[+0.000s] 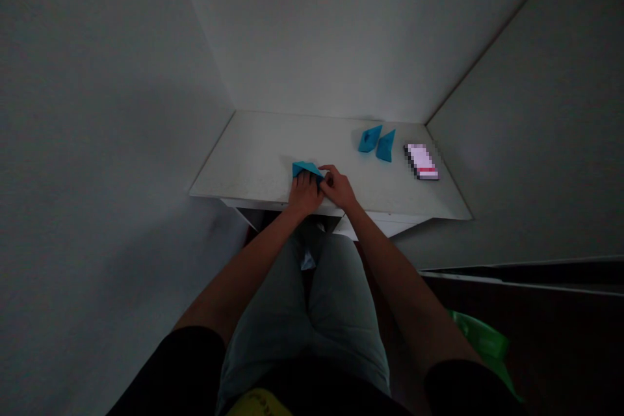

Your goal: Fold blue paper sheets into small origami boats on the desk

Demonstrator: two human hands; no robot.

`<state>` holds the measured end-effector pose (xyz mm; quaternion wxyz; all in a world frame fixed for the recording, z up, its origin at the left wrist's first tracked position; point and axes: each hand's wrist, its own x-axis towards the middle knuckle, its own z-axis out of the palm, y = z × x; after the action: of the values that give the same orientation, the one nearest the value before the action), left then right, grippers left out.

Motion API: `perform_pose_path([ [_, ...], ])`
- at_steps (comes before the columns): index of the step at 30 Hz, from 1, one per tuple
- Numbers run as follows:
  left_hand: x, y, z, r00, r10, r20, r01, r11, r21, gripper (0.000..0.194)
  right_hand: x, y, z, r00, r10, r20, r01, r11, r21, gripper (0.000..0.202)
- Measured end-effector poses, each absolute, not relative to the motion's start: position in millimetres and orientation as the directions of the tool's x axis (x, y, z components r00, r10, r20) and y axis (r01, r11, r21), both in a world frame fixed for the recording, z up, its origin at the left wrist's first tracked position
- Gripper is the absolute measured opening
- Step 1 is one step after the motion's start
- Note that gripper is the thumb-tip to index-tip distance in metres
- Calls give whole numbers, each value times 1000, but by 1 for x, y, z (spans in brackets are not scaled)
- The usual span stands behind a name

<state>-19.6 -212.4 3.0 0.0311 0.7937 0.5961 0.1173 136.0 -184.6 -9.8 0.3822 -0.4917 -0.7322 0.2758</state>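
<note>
A folded piece of blue paper lies near the front edge of the white table. My left hand rests on it from the near side, fingers stretched out over the paper and slightly apart. At the paper's right corner is my right hand, its thumb and forefinger bent together in a pinch on the corner. The exact grip of those fingertips is small and dim. Part of the paper is hidden under my left fingers.
Two more folded blue paper pieces, one on the left and one on the right, lie at the table's back right. A blurred-out phone lies beside them. Walls border the white table. A green plastic object is low at right.
</note>
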Motion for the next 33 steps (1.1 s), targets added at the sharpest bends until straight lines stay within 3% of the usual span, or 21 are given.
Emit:
perform_pose_path([
  [7,-20,-213,5,294,946,136,927,-317,200,48,138,-179,-15,-169,920,353,560,384,-734,47],
  [12,-26,-213,-1,340,910,237,880,-397,261,37,139,-177,-17,-172,901,399,608,416,-676,47],
  [15,-38,-212,-4,201,910,363,870,-336,360,36,139,-176,-17,-104,913,395,638,366,-677,44],
  [17,-51,-206,-3,40,902,430,866,-246,435,53,140,-176,-19,-66,920,386,653,333,-681,41],
  [19,-65,-198,1,6,891,455,848,-245,469,63,140,-175,-21,-60,924,377,663,319,-677,38],
  [24,-90,-182,8,341,859,382,789,-482,379,41,141,-173,-26,-78,923,377,669,328,-666,37],
  [28,-91,-181,3,469,830,302,776,-550,308,44,141,-173,-25,-109,913,394,694,354,-627,41],
  [33,-86,-183,-4,590,773,235,721,-635,278,51,153,-187,-17,-285,900,328,801,412,-434,48],
])
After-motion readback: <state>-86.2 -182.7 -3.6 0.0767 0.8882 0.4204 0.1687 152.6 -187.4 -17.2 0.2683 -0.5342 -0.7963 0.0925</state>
